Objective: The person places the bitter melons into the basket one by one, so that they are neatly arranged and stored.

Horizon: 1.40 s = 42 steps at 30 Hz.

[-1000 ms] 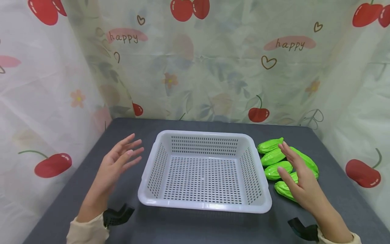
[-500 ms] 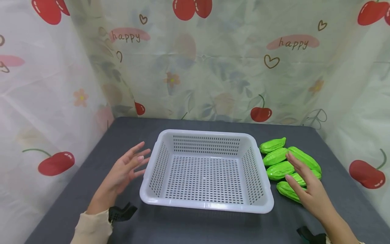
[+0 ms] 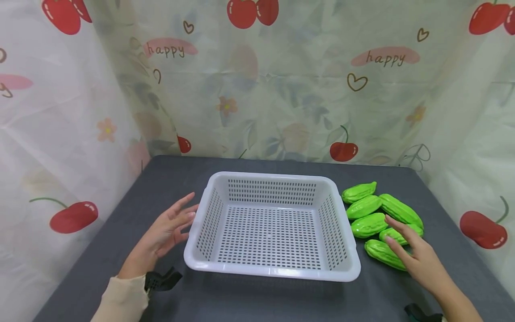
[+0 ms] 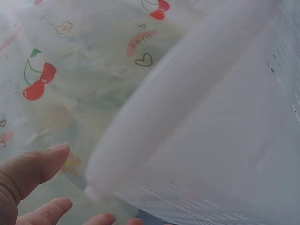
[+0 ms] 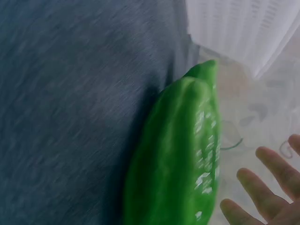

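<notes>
A white plastic basket (image 3: 269,272) with a slotted floor and walls stands mid-table. Just off its left side is my left hand (image 3: 162,235), fingers spread and relaxed, holding nothing. The thumb (image 4: 42,164) shows beside the basket rim (image 4: 136,122) in the left wrist view. On the right lie several bright green bitter melons (image 3: 364,207) with ridged, glossy skin. My right hand (image 3: 422,257) hovers over the nearest bitter melon (image 3: 384,254), partly covering its right end, with nothing in its grasp. In the right wrist view, the fingers (image 5: 262,192) extend beside a large bitter melon (image 5: 173,154).
A dark grey cloth (image 3: 257,297) covers the table. Patterned curtains with cherries (image 3: 344,151) surround it at the back and both sides. The basket's right wall sits close beside the row of bitter melons.
My left hand has moved right, closer to the basket's side. My right hand has moved right and nearer the front, uncovering more of the bitter melons. Basket and bitter melons stay put.
</notes>
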Available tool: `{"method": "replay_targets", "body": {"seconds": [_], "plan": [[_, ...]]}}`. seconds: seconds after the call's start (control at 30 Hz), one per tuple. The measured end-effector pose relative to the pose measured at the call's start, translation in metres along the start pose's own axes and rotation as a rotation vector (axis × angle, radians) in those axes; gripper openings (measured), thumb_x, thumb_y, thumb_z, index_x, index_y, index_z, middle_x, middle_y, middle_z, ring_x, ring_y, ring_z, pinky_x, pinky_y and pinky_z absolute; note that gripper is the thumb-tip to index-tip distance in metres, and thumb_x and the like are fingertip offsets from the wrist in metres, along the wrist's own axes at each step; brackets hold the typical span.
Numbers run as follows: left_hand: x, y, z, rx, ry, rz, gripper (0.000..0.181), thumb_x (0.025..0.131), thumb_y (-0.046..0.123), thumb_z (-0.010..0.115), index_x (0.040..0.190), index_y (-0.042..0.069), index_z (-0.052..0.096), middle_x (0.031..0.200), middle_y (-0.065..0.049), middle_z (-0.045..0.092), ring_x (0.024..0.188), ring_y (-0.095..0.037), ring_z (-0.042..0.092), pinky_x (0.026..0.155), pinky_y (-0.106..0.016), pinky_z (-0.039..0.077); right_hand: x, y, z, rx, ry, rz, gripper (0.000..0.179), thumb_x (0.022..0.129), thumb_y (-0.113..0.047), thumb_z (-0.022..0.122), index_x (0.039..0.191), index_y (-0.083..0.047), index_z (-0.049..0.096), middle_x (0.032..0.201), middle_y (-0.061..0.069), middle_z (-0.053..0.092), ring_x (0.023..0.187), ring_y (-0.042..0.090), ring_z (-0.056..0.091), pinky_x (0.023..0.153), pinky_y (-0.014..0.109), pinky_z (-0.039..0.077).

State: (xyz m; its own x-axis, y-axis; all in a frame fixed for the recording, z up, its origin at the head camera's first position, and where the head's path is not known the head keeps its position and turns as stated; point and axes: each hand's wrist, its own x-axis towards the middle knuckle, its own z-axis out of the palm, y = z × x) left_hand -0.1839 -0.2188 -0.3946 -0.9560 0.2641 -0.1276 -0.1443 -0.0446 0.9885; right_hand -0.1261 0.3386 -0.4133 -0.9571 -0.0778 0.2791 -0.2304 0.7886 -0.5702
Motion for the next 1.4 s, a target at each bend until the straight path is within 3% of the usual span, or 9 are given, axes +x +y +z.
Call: {"method": "replay_targets", "body": {"seconds": [0.07, 0.2, 0.33, 0.47, 0.73, 1.1, 1.2, 1.27, 1.4], "plan": [[0.001, -0.001, -0.001, -0.011, -0.005, -0.013, 0.072, 0.098, 0.017, 0.056, 0.156, 0.020, 0.014, 0.157, -0.020, 0.026, 0.117, -0.011, 0.059, 0.093, -0.045, 0.053, 0.000, 0.004, -0.001, -0.005, -0.038, 0.035, 0.057, 0.099, -0.031, 0.054, 0.151, -0.018, 0.034, 0.149, 0.016, 0.041, 0.124, -0.022, 0.024, 0.091, 0.065, 0.035], [0.002, -0.004, -0.002, -0.033, -0.011, -0.042, 0.072, 0.098, 0.016, 0.057, 0.156, 0.021, 0.015, 0.156, -0.020, 0.028, 0.116, -0.013, 0.060, 0.091, -0.045, 0.053, -0.001, 0.011, -0.002, -0.044, -0.096, 0.069, 0.059, 0.099, -0.036, 0.054, 0.150, -0.014, 0.036, 0.146, 0.019, 0.044, 0.132, -0.001, 0.034, 0.089, 0.064, 0.038], [0.003, -0.005, -0.002, -0.046, -0.017, -0.063, 0.072, 0.097, 0.017, 0.058, 0.156, 0.021, 0.016, 0.155, -0.019, 0.031, 0.115, -0.015, 0.061, 0.090, -0.045, 0.054, -0.002, 0.014, -0.004, -0.065, -0.136, 0.083, 0.060, 0.098, -0.038, 0.055, 0.148, -0.011, 0.038, 0.144, 0.021, 0.045, 0.132, 0.034, 0.039, 0.088, 0.064, 0.039], [0.004, -0.007, -0.003, -0.054, -0.025, -0.074, 0.074, 0.096, 0.017, 0.060, 0.156, 0.022, 0.016, 0.151, -0.015, 0.038, 0.113, -0.014, 0.062, 0.089, -0.044, 0.054, -0.002, 0.016, -0.004, -0.074, -0.162, 0.102, 0.060, 0.097, -0.040, 0.055, 0.146, -0.009, 0.040, 0.142, 0.023, 0.046, 0.126, 0.048, 0.041, 0.086, 0.065, 0.041], [0.007, -0.010, -0.001, -0.082, -0.036, -0.102, 0.076, 0.095, 0.013, 0.061, 0.156, 0.023, 0.015, 0.142, -0.010, 0.048, 0.113, -0.019, 0.063, 0.088, -0.046, 0.054, -0.005, 0.020, -0.004, -0.121, -0.114, 0.085, 0.054, 0.093, -0.039, 0.062, 0.138, -0.011, 0.051, 0.136, 0.019, 0.053, 0.119, 0.043, 0.047, 0.082, 0.061, 0.044], [0.009, -0.012, -0.003, -0.132, -0.089, -0.114, 0.075, 0.097, 0.011, 0.058, 0.156, 0.025, 0.014, 0.140, -0.010, 0.049, 0.115, -0.024, 0.062, 0.090, -0.052, 0.052, -0.008, 0.026, 0.000, -0.179, -0.081, 0.086, 0.052, 0.088, -0.042, 0.068, 0.129, -0.010, 0.060, 0.126, 0.016, 0.061, 0.112, 0.037, 0.050, 0.084, 0.058, 0.047], [0.009, -0.012, -0.004, -0.137, -0.104, -0.113, 0.075, 0.097, 0.012, 0.058, 0.156, 0.026, 0.014, 0.141, -0.012, 0.048, 0.115, -0.025, 0.062, 0.091, -0.053, 0.052, -0.008, 0.028, -0.001, -0.181, -0.080, 0.082, 0.051, 0.087, -0.042, 0.069, 0.128, -0.012, 0.061, 0.126, 0.015, 0.062, 0.111, 0.027, 0.052, 0.084, 0.057, 0.047], [0.010, -0.012, -0.004, -0.134, -0.110, -0.113, 0.075, 0.097, 0.012, 0.058, 0.156, 0.025, 0.014, 0.142, -0.013, 0.047, 0.115, -0.026, 0.062, 0.090, -0.053, 0.052, -0.009, 0.030, -0.002, -0.178, -0.081, 0.080, 0.051, 0.087, -0.042, 0.070, 0.128, -0.013, 0.062, 0.125, 0.014, 0.063, 0.110, 0.011, 0.052, 0.084, 0.056, 0.046], [0.011, -0.013, -0.005, -0.130, -0.110, -0.114, 0.075, 0.096, 0.012, 0.059, 0.156, 0.026, 0.015, 0.142, -0.014, 0.046, 0.115, -0.027, 0.061, 0.090, -0.054, 0.052, -0.009, 0.032, -0.003, -0.173, -0.095, 0.084, 0.051, 0.086, -0.042, 0.070, 0.127, -0.013, 0.062, 0.124, 0.014, 0.064, 0.109, 0.008, 0.051, 0.084, 0.056, 0.046]]}}
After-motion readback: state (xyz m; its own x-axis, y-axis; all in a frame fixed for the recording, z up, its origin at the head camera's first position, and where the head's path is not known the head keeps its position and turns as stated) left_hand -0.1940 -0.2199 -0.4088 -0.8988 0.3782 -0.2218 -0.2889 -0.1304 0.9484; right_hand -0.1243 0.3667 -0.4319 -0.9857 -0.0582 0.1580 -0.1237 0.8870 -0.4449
